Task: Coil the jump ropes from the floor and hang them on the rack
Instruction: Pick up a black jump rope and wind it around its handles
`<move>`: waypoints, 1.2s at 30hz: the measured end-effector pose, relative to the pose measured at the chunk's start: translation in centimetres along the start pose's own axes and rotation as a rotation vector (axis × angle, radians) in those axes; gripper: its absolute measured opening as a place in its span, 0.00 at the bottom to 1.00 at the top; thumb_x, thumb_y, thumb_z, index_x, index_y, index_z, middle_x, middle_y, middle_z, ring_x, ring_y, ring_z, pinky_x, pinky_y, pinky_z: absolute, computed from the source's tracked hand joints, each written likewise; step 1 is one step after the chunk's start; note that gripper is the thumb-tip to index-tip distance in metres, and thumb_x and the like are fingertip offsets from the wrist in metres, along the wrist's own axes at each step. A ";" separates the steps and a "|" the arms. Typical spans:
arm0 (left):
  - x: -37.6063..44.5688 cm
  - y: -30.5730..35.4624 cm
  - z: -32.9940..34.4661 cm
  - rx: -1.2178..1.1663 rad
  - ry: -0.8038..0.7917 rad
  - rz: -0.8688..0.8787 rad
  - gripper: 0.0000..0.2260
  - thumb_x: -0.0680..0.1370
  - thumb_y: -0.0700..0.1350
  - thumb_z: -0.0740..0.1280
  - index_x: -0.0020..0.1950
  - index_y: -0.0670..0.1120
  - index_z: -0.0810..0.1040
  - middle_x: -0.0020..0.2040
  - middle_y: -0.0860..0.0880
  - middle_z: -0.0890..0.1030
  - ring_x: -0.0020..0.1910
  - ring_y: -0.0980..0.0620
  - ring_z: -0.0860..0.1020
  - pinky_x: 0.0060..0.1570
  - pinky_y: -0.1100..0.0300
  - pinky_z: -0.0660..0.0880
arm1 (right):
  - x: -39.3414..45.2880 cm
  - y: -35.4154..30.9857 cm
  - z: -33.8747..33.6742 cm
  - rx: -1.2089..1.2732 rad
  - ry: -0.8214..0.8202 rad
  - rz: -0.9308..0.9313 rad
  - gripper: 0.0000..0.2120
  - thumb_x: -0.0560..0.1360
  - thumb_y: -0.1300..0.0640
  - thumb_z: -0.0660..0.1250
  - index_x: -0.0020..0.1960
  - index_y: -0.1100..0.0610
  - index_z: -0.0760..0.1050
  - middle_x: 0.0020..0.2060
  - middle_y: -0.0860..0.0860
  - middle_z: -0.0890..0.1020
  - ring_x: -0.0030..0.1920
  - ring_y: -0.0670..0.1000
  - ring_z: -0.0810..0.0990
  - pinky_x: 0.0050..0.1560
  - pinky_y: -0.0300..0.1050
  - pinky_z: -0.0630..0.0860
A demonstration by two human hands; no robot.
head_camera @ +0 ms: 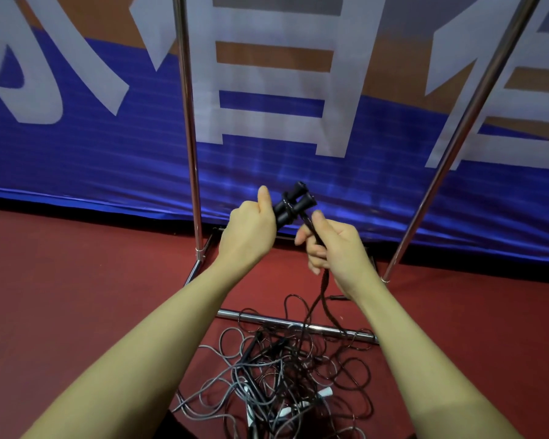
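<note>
From the head camera I note the left hand [251,228] curled in a fist around a pair of black cylindrical jump-rope handles [293,202], thumb raised alongside them; the handles lie side by side, ends pointing up and away, with a turn of cord round their middle. The right hand [333,245] pinches the thin black rope cord [311,228] just below the handles, fingers curled round it. The cord runs down from that hand to a tangled heap of black and grey jump ropes [282,372] on the dark red floor [76,280], between my forearms. White handles [325,392] show within the heap. The chrome tubular rack [189,128] stands just beyond the hands, its two uprights rising either side and a low crossbar [298,326] lying under the heap's far edge. Behind it hangs a blue and brown banner with large white characters [267,99].
</note>
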State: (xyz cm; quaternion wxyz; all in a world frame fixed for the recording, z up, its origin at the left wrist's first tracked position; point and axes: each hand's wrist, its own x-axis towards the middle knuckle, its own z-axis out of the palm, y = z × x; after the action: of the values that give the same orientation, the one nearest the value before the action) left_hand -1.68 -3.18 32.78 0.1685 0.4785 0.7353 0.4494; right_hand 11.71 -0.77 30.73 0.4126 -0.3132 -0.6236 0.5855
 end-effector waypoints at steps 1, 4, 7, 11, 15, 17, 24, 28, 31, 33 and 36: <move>0.2 -0.3 0.1 0.017 -0.002 -0.015 0.25 0.83 0.55 0.46 0.30 0.45 0.63 0.33 0.46 0.71 0.35 0.44 0.69 0.39 0.53 0.64 | -0.1 0.0 0.0 -0.011 -0.015 -0.003 0.23 0.82 0.52 0.52 0.35 0.61 0.74 0.20 0.46 0.61 0.19 0.43 0.59 0.23 0.37 0.64; 0.9 -1.0 0.1 0.092 -0.024 -0.054 0.22 0.83 0.53 0.44 0.35 0.45 0.66 0.37 0.45 0.73 0.41 0.42 0.70 0.42 0.54 0.63 | -0.4 -0.1 -0.1 -0.074 -0.056 -0.004 0.23 0.83 0.53 0.52 0.37 0.62 0.75 0.20 0.46 0.61 0.20 0.44 0.59 0.23 0.37 0.64; 1.5 -1.9 0.2 0.185 0.001 -0.102 0.26 0.83 0.54 0.44 0.49 0.39 0.75 0.48 0.40 0.76 0.49 0.39 0.73 0.47 0.52 0.64 | -0.6 -0.4 -0.1 -0.138 -0.102 0.006 0.21 0.82 0.54 0.54 0.37 0.61 0.76 0.20 0.46 0.61 0.20 0.44 0.59 0.23 0.37 0.63; 2.3 -3.5 0.2 0.343 -0.072 -0.121 0.17 0.82 0.44 0.45 0.59 0.38 0.70 0.57 0.35 0.75 0.55 0.36 0.74 0.45 0.52 0.63 | -1.0 -0.6 -0.1 -0.246 -0.161 -0.037 0.17 0.80 0.55 0.60 0.34 0.59 0.75 0.19 0.44 0.62 0.21 0.45 0.58 0.23 0.38 0.60; 1.9 -3.7 0.1 0.305 -0.121 -0.166 0.15 0.80 0.36 0.47 0.64 0.36 0.65 0.59 0.35 0.73 0.58 0.32 0.72 0.45 0.50 0.65 | -1.2 -1.2 -0.1 -0.390 -0.111 -0.175 0.17 0.77 0.56 0.66 0.30 0.55 0.74 0.19 0.44 0.68 0.22 0.44 0.62 0.27 0.39 0.60; 1.7 -3.7 0.4 0.340 -0.143 -0.116 0.16 0.80 0.35 0.48 0.67 0.37 0.63 0.60 0.35 0.73 0.58 0.33 0.72 0.43 0.50 0.64 | -1.0 -1.1 0.0 -0.397 -0.064 -0.224 0.18 0.76 0.59 0.67 0.28 0.55 0.73 0.20 0.44 0.69 0.23 0.42 0.63 0.28 0.35 0.60; 0.7 -3.0 0.8 0.563 -0.273 0.121 0.23 0.84 0.51 0.46 0.53 0.39 0.76 0.55 0.36 0.78 0.55 0.36 0.76 0.48 0.51 0.68 | -0.1 -0.4 -0.8 -0.455 0.174 -0.303 0.20 0.76 0.56 0.67 0.27 0.53 0.69 0.21 0.44 0.69 0.26 0.41 0.65 0.32 0.33 0.62; -0.3 -2.2 0.4 0.701 -0.341 0.315 0.23 0.84 0.53 0.46 0.42 0.43 0.74 0.48 0.40 0.80 0.46 0.39 0.77 0.42 0.54 0.64 | 0.5 0.3 -2.0 -0.533 0.191 -0.173 0.20 0.76 0.52 0.67 0.27 0.53 0.68 0.18 0.43 0.68 0.23 0.43 0.65 0.30 0.36 0.63; -0.8 -1.4 0.0 0.776 -0.343 0.400 0.23 0.83 0.53 0.46 0.37 0.44 0.69 0.44 0.41 0.78 0.46 0.39 0.77 0.40 0.55 0.63 | 0.6 0.9 -2.7 -0.468 0.201 -0.071 0.19 0.75 0.49 0.68 0.28 0.53 0.69 0.17 0.44 0.67 0.21 0.45 0.67 0.29 0.39 0.66; -1.0 -1.0 -0.4 0.771 -0.329 0.454 0.23 0.83 0.53 0.46 0.36 0.44 0.69 0.40 0.41 0.76 0.47 0.38 0.77 0.40 0.55 0.63 | 0.8 1.1 -3.1 -0.408 0.201 -0.060 0.20 0.75 0.51 0.68 0.26 0.51 0.69 0.17 0.45 0.66 0.20 0.45 0.66 0.31 0.41 0.67; -1.5 -0.2 -1.1 0.713 -0.250 0.506 0.23 0.83 0.53 0.46 0.32 0.45 0.64 0.38 0.41 0.76 0.46 0.37 0.77 0.40 0.55 0.62 | 0.7 1.0 -3.2 -0.325 0.198 -0.075 0.21 0.75 0.50 0.67 0.25 0.51 0.70 0.17 0.45 0.66 0.20 0.44 0.64 0.32 0.44 0.67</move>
State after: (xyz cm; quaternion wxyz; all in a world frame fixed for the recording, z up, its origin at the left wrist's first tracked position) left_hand -1.88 -5.04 32.93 -0.0344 0.7219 0.6781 0.1338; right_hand 14.10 1.52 29.74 0.4375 -0.4086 -0.6773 0.4277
